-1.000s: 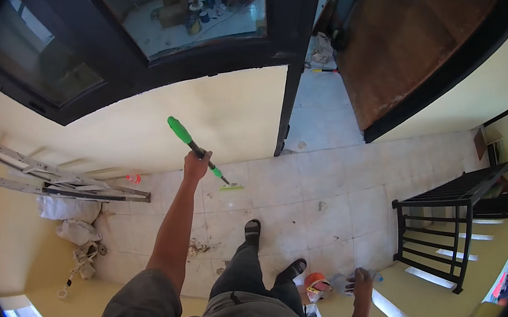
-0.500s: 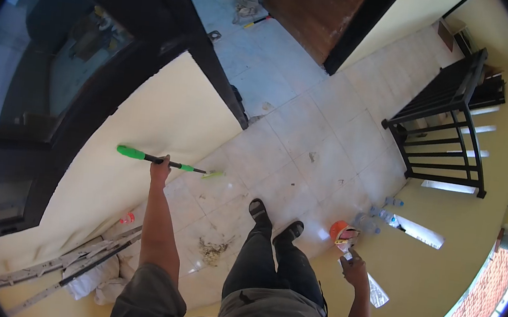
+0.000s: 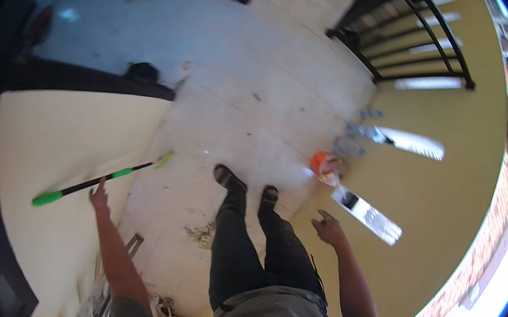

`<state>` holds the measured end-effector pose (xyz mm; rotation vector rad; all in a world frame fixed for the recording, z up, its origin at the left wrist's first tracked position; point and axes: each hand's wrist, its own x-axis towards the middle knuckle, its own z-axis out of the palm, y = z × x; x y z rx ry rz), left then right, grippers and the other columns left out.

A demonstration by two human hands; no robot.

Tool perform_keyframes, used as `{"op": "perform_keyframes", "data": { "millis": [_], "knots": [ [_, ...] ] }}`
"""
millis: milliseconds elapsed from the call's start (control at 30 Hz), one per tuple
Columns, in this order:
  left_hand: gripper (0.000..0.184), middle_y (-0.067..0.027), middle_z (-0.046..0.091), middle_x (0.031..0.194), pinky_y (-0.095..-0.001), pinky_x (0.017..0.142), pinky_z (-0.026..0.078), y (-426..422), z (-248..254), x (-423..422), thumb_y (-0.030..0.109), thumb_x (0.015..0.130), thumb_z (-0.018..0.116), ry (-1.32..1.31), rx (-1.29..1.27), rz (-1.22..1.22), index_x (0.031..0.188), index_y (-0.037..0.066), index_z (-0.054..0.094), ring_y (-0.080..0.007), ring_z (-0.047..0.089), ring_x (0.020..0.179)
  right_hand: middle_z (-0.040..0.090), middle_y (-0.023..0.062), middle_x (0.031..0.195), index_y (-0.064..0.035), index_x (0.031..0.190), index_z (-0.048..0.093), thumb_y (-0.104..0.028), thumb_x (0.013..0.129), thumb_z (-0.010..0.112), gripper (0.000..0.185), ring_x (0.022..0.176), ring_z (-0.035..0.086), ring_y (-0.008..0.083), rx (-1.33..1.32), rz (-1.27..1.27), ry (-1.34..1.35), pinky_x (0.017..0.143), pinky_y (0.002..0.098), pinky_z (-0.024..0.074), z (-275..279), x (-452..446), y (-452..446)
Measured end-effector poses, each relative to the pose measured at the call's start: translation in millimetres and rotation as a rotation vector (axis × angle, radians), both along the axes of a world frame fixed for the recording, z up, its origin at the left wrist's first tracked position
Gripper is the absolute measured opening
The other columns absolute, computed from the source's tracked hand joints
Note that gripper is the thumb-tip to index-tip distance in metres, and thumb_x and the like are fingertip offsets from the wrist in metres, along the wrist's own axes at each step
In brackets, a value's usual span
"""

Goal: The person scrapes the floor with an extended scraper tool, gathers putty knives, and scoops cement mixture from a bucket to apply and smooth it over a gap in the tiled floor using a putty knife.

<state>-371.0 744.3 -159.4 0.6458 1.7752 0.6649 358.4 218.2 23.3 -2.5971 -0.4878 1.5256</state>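
A green-and-black long-handled tool (image 3: 87, 184) slants across the cream wall, its light green head (image 3: 164, 160) low by the floor. Whether that head is a broom or a mop is too blurred to tell. My left hand (image 3: 100, 199) is just below the pole, fingers stretched out, a fingertip at or against it and not wrapped round it. On the other side, my right hand (image 3: 328, 228) hangs in the air with fingers apart and nothing in it. Nearest to it is an orange container (image 3: 325, 167) with crumpled stuff inside, standing by the yellow wall.
Plastic bottles (image 3: 349, 146) stand beside the container. A black metal railing frame (image 3: 427, 47) leans at the upper right. Debris (image 3: 201, 235) lies on the tiles left of my legs. A ladder-like metal piece (image 3: 133, 243) and white bags rest at the lower left.
My left hand has loosened from round the pole to outstretched fingers. The pole now slants against the wall. My right hand is still empty. The view has turned and shifted.
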Motion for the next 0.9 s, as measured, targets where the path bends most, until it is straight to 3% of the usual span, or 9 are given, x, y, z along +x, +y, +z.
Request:
{"op": "perform_keyframes", "data": {
  "millis": [33,67,167,267,367,433,567,667,900],
  "knots": [
    [0.066,-0.0015,0.039,0.172,-0.0505,0.126,0.027,-8,24,25,0.024,0.11,0.056,-0.124,-0.093,0.011,0.167,0.001,0.032,-0.0356,0.041,0.149,0.078,0.0264,0.096,0.0004,0.145,0.062,-0.04,0.095,0.074,0.065,0.094,0.077,0.0404,-0.039,-0.024,0.005,0.088,0.048,0.0603,-15,1,-11],
    [0.074,-0.0098,0.036,0.172,-0.0528,0.124,0.032,-15,4,15,0.038,0.106,0.064,0.009,-0.149,-0.087,0.167,0.007,0.036,-0.041,0.044,0.147,0.078,0.0261,0.098,0.0008,0.144,0.062,-0.041,0.096,0.074,0.066,0.096,0.077,0.0405,-0.064,-0.037,0.02,0.09,0.0484,0.06,-33,9,-24],
    [0.102,-0.0332,0.039,0.161,-0.0518,0.119,0.04,-52,-24,54,0.06,0.089,0.081,0.283,-0.363,-0.147,0.163,0.002,0.041,-0.0446,0.047,0.147,0.078,0.027,0.104,0.0031,0.144,0.061,-0.044,0.096,0.073,0.068,0.096,0.077,0.0425,-0.076,-0.087,-0.002,0.093,0.0487,0.0594,-107,27,-81],
    [0.096,-0.0321,0.042,0.159,-0.0527,0.117,0.041,-102,-31,149,0.055,0.093,0.079,0.253,-0.409,-0.287,0.16,-0.003,0.041,-0.0444,0.046,0.148,0.075,0.0311,0.115,0.0075,0.142,0.061,-0.045,0.094,0.075,0.073,0.096,0.077,0.042,-0.064,-0.077,-0.143,0.094,0.0487,0.0596,-193,51,-132],
    [0.083,-0.0293,0.047,0.158,-0.0522,0.113,0.044,-113,-102,203,0.05,0.098,0.073,0.221,-0.508,-0.413,0.159,0.001,0.044,-0.0432,0.054,0.14,0.076,0.0226,0.098,0.0087,0.148,0.053,-0.047,0.092,0.08,0.083,0.078,0.077,0.0288,-0.178,-0.433,-0.176,0.068,0.0466,0.0642,-281,82,-151],
    [0.075,-0.0241,0.053,0.154,-0.0525,0.113,0.044,-106,-131,240,0.046,0.101,0.068,0.137,-0.475,-0.645,0.159,0.004,0.046,-0.0407,0.06,0.132,0.062,0.0328,0.136,0.0097,0.155,0.043,-0.053,0.086,0.085,0.102,0.116,0.071,0.0387,-0.16,-0.849,-0.297,0.088,0.0573,0.0623,-332,104,-148],
    [0.072,-0.019,0.063,0.144,-0.0432,0.113,0.047,-38,-204,323,0.04,0.101,0.072,0.066,-0.228,-1.013,0.157,0.0,0.049,-0.0319,0.063,0.133,0.038,0.0333,0.16,0.0052,0.161,0.034,-0.067,0.076,0.089,0.125,0.138,0.05,0.0523,0.089,-1.554,-0.162,0.106,0.0669,0.0482,-435,135,-160],
    [0.079,-0.0227,0.06,0.151,-0.0421,0.113,0.047,-7,-219,441,0.04,0.097,0.079,0.45,0.119,-1.313,0.155,-0.006,0.05,-0.0336,0.061,0.135,0.045,0.0282,0.156,0.0001,0.163,0.035,-0.068,0.075,0.089,0.124,0.134,0.053,0.0518,0.246,-1.785,-0.052,0.108,0.0667,0.0465,-528,138,-195],
    [0.075,-0.025,0.06,0.151,-0.0407,0.114,0.046,-36,-102,628,0.036,0.1,0.076,0.227,0.55,-1.521,0.159,-0.001,0.046,-0.0333,0.06,0.137,0.068,0.0055,0.119,-0.01,0.137,0.06,-0.033,0.098,0.081,0.05,0.113,0.069,0.0247,0.695,-2.082,0.113,0.112,0.056,0.0451,-596,124,-222]
  ]
}}
